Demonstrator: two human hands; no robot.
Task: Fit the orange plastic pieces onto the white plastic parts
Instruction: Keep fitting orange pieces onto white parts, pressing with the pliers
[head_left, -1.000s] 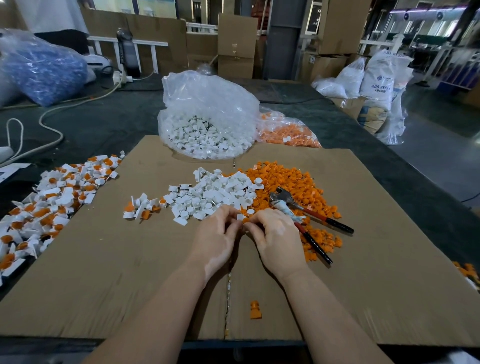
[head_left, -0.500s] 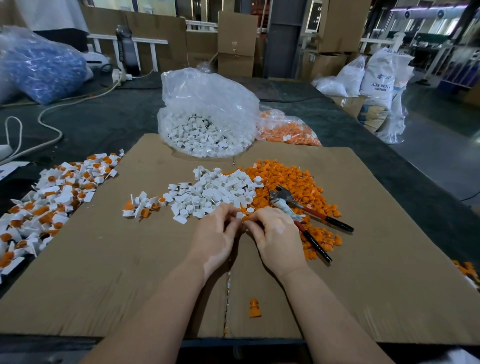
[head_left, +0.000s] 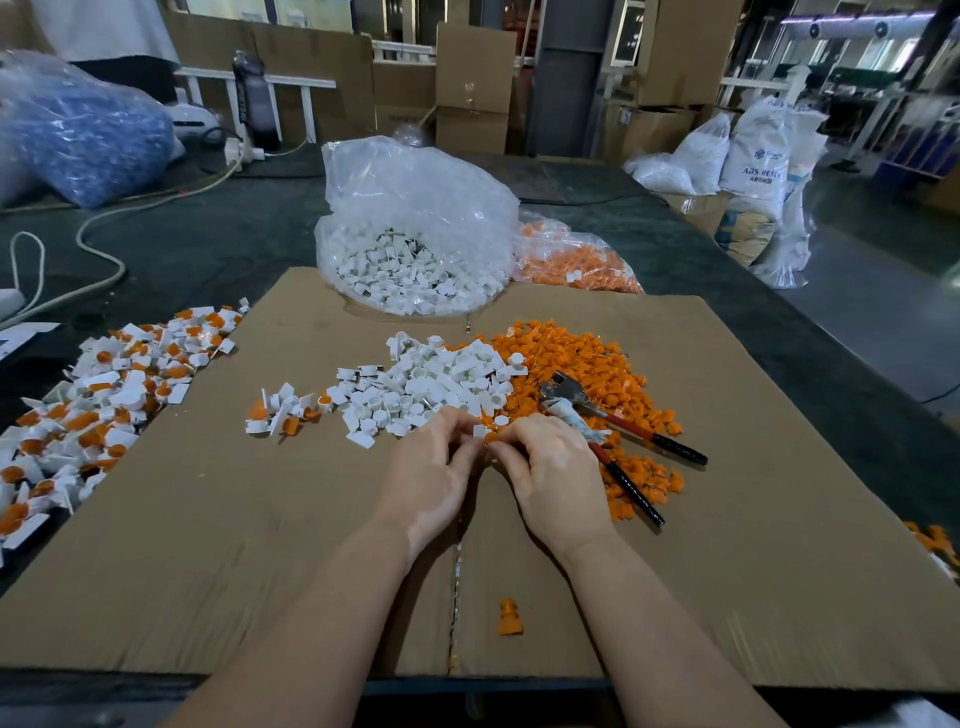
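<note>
In the head view, the only view given, a sheet of cardboard (head_left: 208, 519) is spread over the dark tabletop (head_left: 218, 244). Both hands meet just in front of the loose heaps. The left hand (head_left: 434, 470) is curled, and its grip appears to pinch a small white part (head_left: 479, 431) at the fingertips. The right hand (head_left: 553, 475) is curled toward it, and an orange piece (head_left: 491, 438) is seen pinched in its grip, touching the white part. How far the piece is seated cannot be told, since the fingers hide the joint.

The remaining stock lies just beyond the hands: a heap of white parts (head_left: 441, 384) on the left, touching a heap of orange pieces (head_left: 566, 358) on the right. Pliers with red and black handles (head_left: 613, 431) rest on the orange heap, beside the right hand. Assembled white-and-orange units (head_left: 104, 405) are piled at the far left edge of the cardboard, and a few more (head_left: 283, 410) lie near the white heap. A clear bag of white parts (head_left: 415, 228) and a bag of orange pieces (head_left: 571, 260) stand behind. One stray orange piece (head_left: 509, 617) lies between the forearms.

For the step in hand, the orange piece is best lined up squarely with the round opening of the white part before it is pressed, so that it is not jammed askew. Pressure should be applied straight along the axis, probably until the piece sits flush. The white part should be held by its body, leaving the opening uncovered.
</note>
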